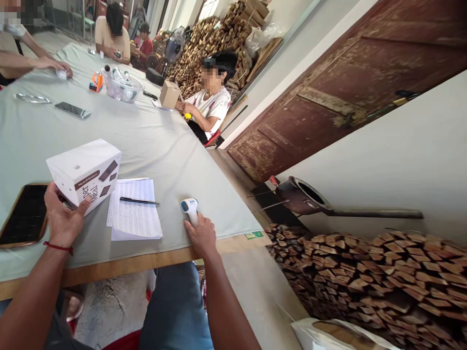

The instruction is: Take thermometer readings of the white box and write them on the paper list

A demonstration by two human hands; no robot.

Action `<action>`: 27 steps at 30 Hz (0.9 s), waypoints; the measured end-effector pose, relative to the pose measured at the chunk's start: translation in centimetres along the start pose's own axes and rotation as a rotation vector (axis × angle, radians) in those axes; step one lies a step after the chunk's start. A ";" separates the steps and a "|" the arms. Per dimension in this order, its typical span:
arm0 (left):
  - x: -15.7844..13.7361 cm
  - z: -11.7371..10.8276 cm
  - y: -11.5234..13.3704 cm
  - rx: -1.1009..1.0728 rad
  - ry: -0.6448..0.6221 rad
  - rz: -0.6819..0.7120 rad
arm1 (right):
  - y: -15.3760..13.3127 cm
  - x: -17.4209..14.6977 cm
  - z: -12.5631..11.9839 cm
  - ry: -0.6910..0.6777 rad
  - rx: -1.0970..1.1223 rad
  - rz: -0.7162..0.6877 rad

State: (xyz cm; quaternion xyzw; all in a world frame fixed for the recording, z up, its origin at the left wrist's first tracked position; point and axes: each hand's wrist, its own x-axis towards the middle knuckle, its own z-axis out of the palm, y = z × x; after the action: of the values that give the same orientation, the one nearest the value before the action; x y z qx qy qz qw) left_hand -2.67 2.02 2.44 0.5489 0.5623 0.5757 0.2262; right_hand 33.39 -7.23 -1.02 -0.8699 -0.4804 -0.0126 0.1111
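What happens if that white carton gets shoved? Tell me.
The white carton stands tilted on one edge, steadied by the left hand, so it would probably tip. Stiff cardboard; likely slides on the tablecloth.

Box (84, 172) under the left hand (62, 218): white, with dark brown panels and brown lettering. Left wrist carries a red cord (58, 248). Thermometer (190, 208) at the right hand (202, 236): white body, blue head. Table cover (153, 141): pale grey-green, plain; table edge (146, 262) light wood. Paper sheets (134, 209): white, printed in fine dark rows. Pen (138, 201): black. Phone (25, 215): black screen, tan rim. Door (339, 87): worn reddish brown. Stacked firewood (365, 277): brown and tan.
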 end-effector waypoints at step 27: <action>-2.7 1.4 3.1 -0.426 -0.356 -0.384 | -15.5 -6.1 -5.3 -0.460 1.467 -0.088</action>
State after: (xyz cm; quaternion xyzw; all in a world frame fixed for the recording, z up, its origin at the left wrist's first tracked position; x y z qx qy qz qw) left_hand 0.50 -0.65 3.90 0.4652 0.4741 0.5223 0.5347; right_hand 17.57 -5.47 6.17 -0.5343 -0.4111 0.4859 0.5562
